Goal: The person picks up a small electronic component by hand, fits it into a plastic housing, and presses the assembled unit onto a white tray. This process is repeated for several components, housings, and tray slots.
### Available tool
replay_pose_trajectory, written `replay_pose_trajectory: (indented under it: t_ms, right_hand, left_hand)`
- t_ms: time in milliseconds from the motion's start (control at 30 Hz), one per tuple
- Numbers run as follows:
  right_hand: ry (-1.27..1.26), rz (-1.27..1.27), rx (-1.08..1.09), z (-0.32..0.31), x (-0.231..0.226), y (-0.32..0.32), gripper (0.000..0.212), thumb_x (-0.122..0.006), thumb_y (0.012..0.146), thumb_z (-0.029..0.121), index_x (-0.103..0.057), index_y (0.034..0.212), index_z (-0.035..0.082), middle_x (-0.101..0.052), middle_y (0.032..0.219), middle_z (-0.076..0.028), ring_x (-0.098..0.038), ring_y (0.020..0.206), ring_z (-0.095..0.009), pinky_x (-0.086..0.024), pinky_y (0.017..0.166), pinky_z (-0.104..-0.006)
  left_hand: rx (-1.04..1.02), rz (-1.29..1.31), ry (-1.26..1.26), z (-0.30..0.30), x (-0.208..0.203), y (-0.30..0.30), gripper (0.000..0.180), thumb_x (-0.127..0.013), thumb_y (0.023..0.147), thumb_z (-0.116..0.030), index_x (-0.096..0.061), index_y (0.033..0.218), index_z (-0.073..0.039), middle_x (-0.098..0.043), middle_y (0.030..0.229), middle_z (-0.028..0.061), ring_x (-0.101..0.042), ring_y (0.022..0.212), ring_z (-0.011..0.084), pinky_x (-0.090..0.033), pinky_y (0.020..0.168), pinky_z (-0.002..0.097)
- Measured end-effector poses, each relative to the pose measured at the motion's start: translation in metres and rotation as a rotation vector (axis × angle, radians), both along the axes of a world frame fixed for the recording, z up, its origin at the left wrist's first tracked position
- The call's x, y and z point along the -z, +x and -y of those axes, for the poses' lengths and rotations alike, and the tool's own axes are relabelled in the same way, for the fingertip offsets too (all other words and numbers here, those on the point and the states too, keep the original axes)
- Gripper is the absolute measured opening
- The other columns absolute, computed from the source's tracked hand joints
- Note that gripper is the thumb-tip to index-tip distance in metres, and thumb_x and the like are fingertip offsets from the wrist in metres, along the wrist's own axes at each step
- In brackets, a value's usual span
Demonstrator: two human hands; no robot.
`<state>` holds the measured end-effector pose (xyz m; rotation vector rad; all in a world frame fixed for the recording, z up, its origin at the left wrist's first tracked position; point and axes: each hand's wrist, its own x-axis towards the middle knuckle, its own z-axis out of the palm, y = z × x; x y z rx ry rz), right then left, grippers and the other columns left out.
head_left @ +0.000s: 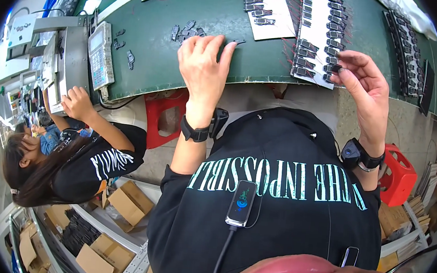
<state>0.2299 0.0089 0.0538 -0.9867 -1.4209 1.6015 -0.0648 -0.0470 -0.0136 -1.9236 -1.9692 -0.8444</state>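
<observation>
My right hand (364,87) pinches a small black part (334,68) between thumb and fingertips, at the near right edge of a white board (326,21). Two columns of similar black parts with thin red wires (306,56) lie along that board. My left hand (202,65) is palm down over the green table (154,42), thumb apart from the fingers and fingertips partly hidden. Just beyond its fingers lies a loose pile of small black parts (188,31). By the thumb tip is a thin dark piece (241,42); whether they touch is unclear.
A second white board (274,31) with black parts lies farther back. On the right is a black tray (403,54) of parts. At left stand a grey keypad device (101,56) and a machine; a co-worker's hand (78,103) rests near it. Red stools (398,175) stand below the table.
</observation>
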Motion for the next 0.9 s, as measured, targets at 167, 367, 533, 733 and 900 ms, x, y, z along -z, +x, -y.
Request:
replay_pose_trajectory:
  t_ms: [167, 367, 533, 733, 900]
  right_hand:
    - [0.050, 0.019, -0.036, -0.003, 0.002, -0.004, 0.018, -0.062, 0.097, 0.004, -0.062, 0.114, -0.001, -0.064, 0.105, -0.005, -0.065, 0.092, -0.011, -0.052, 0.086, -0.0241]
    - [0.062, -0.018, -0.028, -0.006, 0.007, -0.003, 0.018, -0.063, 0.096, 0.004, -0.063, 0.113, -0.001, -0.064, 0.103, -0.005, -0.065, 0.091, -0.011, -0.052, 0.085, -0.0243]
    - [0.051, 0.004, -0.010, -0.006, 0.004, -0.003, 0.018, -0.063, 0.096, 0.004, -0.063, 0.113, -0.001, -0.064, 0.104, -0.005, -0.065, 0.091, -0.011, -0.051, 0.084, -0.0242]
    - [0.095, -0.020, 0.024, -0.008, 0.006, -0.008, 0.017, -0.063, 0.096, 0.005, -0.064, 0.112, -0.001, -0.065, 0.102, -0.003, -0.063, 0.086, -0.009, -0.051, 0.081, -0.0230]
    - [0.017, -0.025, -0.077, -0.017, 0.015, -0.014, 0.016, -0.063, 0.096, 0.005, -0.064, 0.111, 0.000, -0.065, 0.102, -0.003, -0.063, 0.086, -0.010, -0.051, 0.081, -0.0236]
  left_hand:
    - [0.016, 0.026, -0.091, -0.005, -0.003, 0.004, 0.020, -0.079, 0.079, -0.017, -0.072, 0.095, -0.007, -0.068, 0.095, 0.0053, -0.058, 0.099, 0.0268, -0.046, 0.088, 0.0408]
    - [0.063, 0.064, -0.156, -0.005, -0.001, 0.002, 0.023, -0.080, 0.078, -0.017, -0.072, 0.098, -0.008, -0.067, 0.095, 0.0050, -0.058, 0.098, 0.0258, -0.046, 0.087, 0.0396]
    - [0.106, 0.042, -0.054, 0.008, 0.001, 0.010, 0.023, -0.080, 0.078, -0.017, -0.072, 0.098, -0.008, -0.067, 0.098, 0.0051, -0.059, 0.098, 0.0263, -0.046, 0.086, 0.0392]
    - [0.081, 0.142, -0.162, 0.001, 0.001, 0.006, 0.024, -0.080, 0.078, -0.016, -0.071, 0.097, -0.006, -0.067, 0.101, 0.0046, -0.059, 0.098, 0.0263, -0.047, 0.085, 0.0390]
    - [0.158, 0.136, -0.083, -0.006, 0.002, 0.010, 0.025, -0.079, 0.081, -0.014, -0.071, 0.102, -0.004, -0.070, 0.092, 0.0068, -0.065, 0.086, 0.0264, -0.051, 0.077, 0.0379]
